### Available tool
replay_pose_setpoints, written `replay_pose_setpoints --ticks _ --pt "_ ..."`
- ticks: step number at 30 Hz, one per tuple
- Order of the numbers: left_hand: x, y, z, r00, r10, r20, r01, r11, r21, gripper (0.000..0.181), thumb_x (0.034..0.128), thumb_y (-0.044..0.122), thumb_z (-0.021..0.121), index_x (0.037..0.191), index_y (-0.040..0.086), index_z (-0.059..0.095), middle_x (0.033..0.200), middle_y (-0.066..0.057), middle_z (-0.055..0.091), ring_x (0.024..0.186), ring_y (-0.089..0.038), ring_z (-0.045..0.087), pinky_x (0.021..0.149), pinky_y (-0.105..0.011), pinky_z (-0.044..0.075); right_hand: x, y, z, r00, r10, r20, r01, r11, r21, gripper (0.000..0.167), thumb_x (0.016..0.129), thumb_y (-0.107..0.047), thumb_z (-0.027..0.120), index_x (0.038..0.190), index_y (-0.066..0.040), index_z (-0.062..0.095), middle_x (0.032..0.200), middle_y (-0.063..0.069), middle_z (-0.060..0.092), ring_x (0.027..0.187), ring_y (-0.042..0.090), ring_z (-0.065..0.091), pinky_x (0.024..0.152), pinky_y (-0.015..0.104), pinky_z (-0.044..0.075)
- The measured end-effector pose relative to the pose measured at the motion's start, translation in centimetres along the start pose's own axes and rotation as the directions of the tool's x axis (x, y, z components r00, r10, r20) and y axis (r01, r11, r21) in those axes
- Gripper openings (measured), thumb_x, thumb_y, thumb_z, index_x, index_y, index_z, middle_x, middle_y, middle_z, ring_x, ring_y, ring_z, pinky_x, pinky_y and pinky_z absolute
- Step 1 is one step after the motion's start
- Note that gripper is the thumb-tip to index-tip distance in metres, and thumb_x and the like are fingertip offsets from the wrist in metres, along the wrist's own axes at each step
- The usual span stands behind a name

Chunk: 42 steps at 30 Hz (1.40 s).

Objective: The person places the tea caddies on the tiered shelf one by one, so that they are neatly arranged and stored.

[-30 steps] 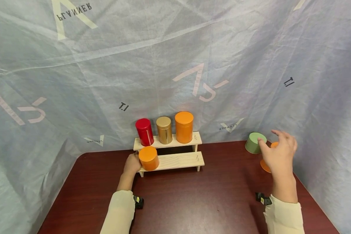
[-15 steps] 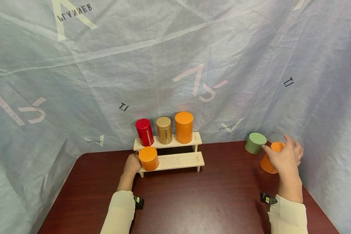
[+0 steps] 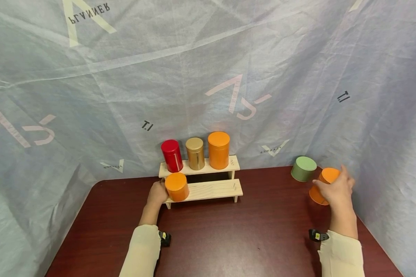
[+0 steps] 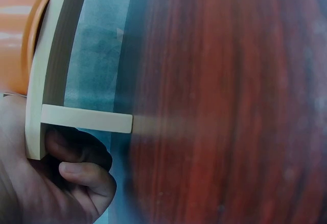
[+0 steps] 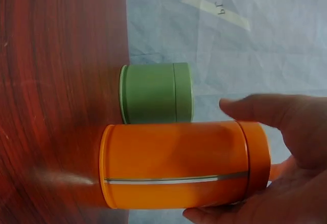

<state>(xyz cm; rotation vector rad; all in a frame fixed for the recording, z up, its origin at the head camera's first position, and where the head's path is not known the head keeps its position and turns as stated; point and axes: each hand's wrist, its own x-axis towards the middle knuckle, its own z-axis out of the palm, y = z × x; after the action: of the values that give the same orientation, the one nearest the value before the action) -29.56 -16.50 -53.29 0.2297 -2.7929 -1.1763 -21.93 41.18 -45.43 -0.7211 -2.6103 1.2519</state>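
Note:
At the left end of the two-step wooden rack [image 3: 213,190], my left hand [image 3: 157,193] grips the lower step beside a short orange tin [image 3: 177,187]. In the left wrist view, the fingers of my left hand [image 4: 84,175] curl under the step's end [image 4: 36,137], next to its leg. Far right, my right hand [image 3: 339,190] is spread around a tall orange tin [image 3: 319,193] that stands upright on the table. The right wrist view has my right thumb [image 5: 265,106] beside the top of this orange tin [image 5: 179,157], fingers at the opposite side, partly hidden.
Red [image 3: 172,156], gold [image 3: 195,154] and tall orange [image 3: 219,151] tins stand on the rack's upper step. A short green tin [image 3: 303,169] is just left of the right-hand orange tin. A grey cloth [image 3: 180,77] hangs behind the dark red table [image 3: 228,238].
My right hand first moved right and down to the tall orange tin, then its thumb and fingers came in closer around it. My left hand has stayed at the rack.

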Motion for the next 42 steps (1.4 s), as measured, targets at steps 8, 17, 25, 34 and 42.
replay_pose_setpoints --ticks 8,17,25,34,42 --pt "0.1 -0.1 -0.1 1.000 0.005 0.012 -0.005 1.000 0.017 0.059 0.1129 0.022 0.024 0.108 -0.016 0.070 0.108 -0.037 0.072 0.106 -0.051 0.070 0.096 -0.062 0.056 0.0 0.1 0.0 0.999 -0.019 -0.041 0.019 1.000 -0.007 0.103 0.099 -0.023 0.068 0.169 -0.007 -0.006 0.170 0.039 0.001 0.154 0.063 0.018 0.123 0.073 0.024" --pt "0.1 0.0 0.1 1.000 -0.002 0.010 0.002 1.000 0.007 0.060 0.1133 0.022 0.024 0.104 -0.015 0.071 0.108 -0.037 0.072 0.107 -0.052 0.070 0.097 -0.062 0.056 -0.5 -0.4 0.1 0.987 -0.096 -0.125 0.103 0.993 0.049 0.105 0.095 -0.030 0.074 0.170 -0.008 0.005 0.174 0.030 0.012 0.159 0.054 0.016 0.127 0.069 0.022" --pt "0.2 -0.3 -0.1 1.000 0.018 0.022 -0.019 0.999 0.029 0.060 0.1133 0.021 0.023 0.107 -0.016 0.070 0.108 -0.037 0.071 0.108 -0.052 0.070 0.097 -0.062 0.056 -1.2 -2.0 0.3 0.971 -0.119 -0.206 0.141 0.985 0.095 0.107 0.088 -0.033 0.081 0.171 -0.016 0.015 0.173 0.020 0.028 0.152 0.050 0.034 0.124 0.067 0.030" --pt "0.2 -0.2 -0.2 0.998 0.053 0.016 -0.054 0.998 0.038 0.056 0.1121 0.019 0.025 0.110 -0.017 0.068 0.106 -0.038 0.071 0.107 -0.053 0.070 0.095 -0.063 0.056 -2.7 -4.3 0.6 0.971 -0.130 -0.202 0.162 0.975 0.149 0.106 0.088 -0.041 0.083 0.170 -0.027 0.018 0.170 0.012 0.038 0.144 0.039 0.047 0.117 0.061 0.041" --pt "0.2 -0.1 -0.1 0.998 0.066 0.007 -0.067 0.997 0.038 0.055 0.1116 0.018 0.027 0.105 -0.017 0.069 0.104 -0.037 0.071 0.104 -0.053 0.070 0.094 -0.063 0.057 -3.6 -5.6 1.0 0.971 -0.153 -0.181 0.182 0.971 0.152 0.100 0.088 -0.046 0.084 0.168 -0.034 0.025 0.166 0.007 0.044 0.137 0.032 0.053 0.094 0.030 0.052"
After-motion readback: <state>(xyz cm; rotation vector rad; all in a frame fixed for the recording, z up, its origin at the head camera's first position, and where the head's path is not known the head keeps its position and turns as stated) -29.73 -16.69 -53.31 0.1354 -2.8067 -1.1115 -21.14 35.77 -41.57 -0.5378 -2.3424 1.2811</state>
